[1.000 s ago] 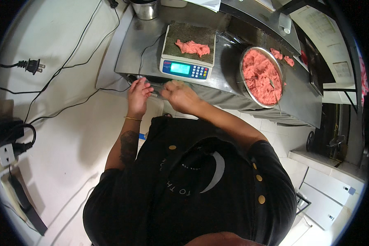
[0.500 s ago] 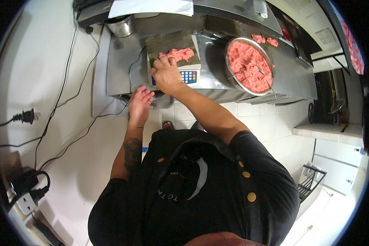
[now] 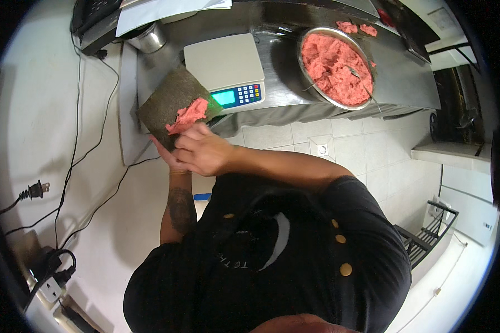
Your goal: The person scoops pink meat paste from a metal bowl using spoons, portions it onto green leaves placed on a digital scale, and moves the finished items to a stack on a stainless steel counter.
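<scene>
A square, dark green-brown seaweed sheet [image 3: 164, 102] is held tilted in front of the scale's left corner, off the counter. On its near right part lies a lump of pink minced meat paste [image 3: 190, 114]. My left hand [image 3: 164, 154] supports the sheet from below, most of its fingers hidden behind it. With fingers curled, my right hand [image 3: 208, 151] grips the near edge beside the meat, crossing over my left wrist. The white digital scale [image 3: 225, 58] has a bare plate and a lit green display.
A steel bowl [image 3: 301, 53] of pink meat paste, with a spoon [image 3: 354, 72] in it, stands right on the steel counter [image 3: 278, 66]. Small meat lumps [image 3: 347, 26] lie behind it. A metal pot [image 3: 147, 39] is at back left. Black cables [image 3: 75, 139] run along the left wall.
The seaweed sheet with its meat has come off the scale, toward me and left. My left hand has gone under it; my right hand has moved nearer with it. The scale's plate is now uncovered.
</scene>
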`<action>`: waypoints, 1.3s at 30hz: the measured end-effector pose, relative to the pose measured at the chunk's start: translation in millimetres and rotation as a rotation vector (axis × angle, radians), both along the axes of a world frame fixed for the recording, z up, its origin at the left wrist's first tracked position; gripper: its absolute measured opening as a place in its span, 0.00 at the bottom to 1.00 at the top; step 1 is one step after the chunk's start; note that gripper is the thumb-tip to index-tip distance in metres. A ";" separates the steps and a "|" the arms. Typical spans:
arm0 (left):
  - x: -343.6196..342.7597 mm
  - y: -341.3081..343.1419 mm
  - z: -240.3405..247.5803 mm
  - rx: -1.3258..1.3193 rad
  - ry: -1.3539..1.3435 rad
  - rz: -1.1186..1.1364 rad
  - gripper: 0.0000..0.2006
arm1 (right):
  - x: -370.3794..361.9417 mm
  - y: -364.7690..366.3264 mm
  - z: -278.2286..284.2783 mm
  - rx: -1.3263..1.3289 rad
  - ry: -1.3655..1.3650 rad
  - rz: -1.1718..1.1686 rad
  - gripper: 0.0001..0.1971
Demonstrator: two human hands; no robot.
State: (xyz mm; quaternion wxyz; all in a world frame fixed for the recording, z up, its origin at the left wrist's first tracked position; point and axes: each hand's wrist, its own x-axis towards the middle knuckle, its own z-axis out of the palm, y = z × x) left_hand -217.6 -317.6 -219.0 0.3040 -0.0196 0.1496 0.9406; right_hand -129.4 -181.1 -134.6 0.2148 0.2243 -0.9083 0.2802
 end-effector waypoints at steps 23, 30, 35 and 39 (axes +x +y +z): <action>306.1 375.4 186.0 0.297 0.119 -0.603 0.49 | 802.9 256.2 -233.1 -0.205 -1.475 -1.454 0.31; 387.2 564.6 150.6 0.168 0.145 -0.731 0.52 | 973.6 190.9 -296.7 -0.202 -1.431 -1.647 0.27; 365.0 693.7 97.3 0.005 0.112 -0.682 0.52 | 896.7 244.4 -305.9 -0.915 -1.165 -2.013 0.28; 335.2 769.8 35.2 -0.074 0.044 -0.651 0.49 | 871.5 291.7 -274.2 -0.973 -1.018 -1.995 0.27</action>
